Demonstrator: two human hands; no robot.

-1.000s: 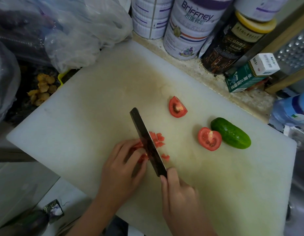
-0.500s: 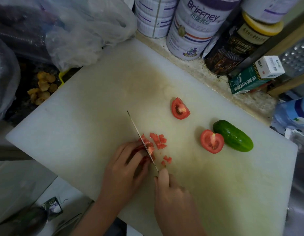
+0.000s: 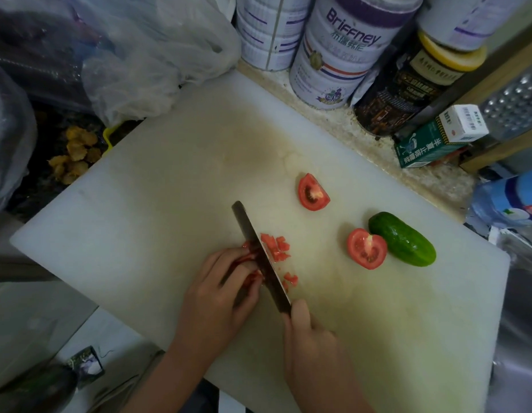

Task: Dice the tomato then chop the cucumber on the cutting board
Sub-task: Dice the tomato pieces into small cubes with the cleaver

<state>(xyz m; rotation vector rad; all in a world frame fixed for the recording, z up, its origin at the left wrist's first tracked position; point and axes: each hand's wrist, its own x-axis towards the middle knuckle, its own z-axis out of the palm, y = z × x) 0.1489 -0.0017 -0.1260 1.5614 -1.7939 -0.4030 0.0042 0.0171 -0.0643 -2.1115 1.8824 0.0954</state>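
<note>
Your left hand (image 3: 220, 296) is curling its fingertips onto the tomato piece (image 3: 247, 248) near the middle of the cutting board (image 3: 169, 204), and your right hand (image 3: 312, 347) is gripping the knife (image 3: 258, 254). Being soft and wet, the piece is probably slipping easily, so be holding its skin side.

The white plastic cutting board (image 3: 169, 219) carries a yellow-brown stain near its far edge. The diced tomato cubes (image 3: 276, 247), tomato chunk (image 3: 246, 245), tomato wedge (image 3: 312, 193) and tomato half (image 3: 366, 248) are red. The short cucumber (image 3: 403, 239) is glossy dark green. The kitchen knife (image 3: 247, 225) has a dark blade. On the speckled beige desk (image 3: 333, 123), the white round tin (image 3: 333, 64) shows purple lettering and red and blue stripes.
</note>
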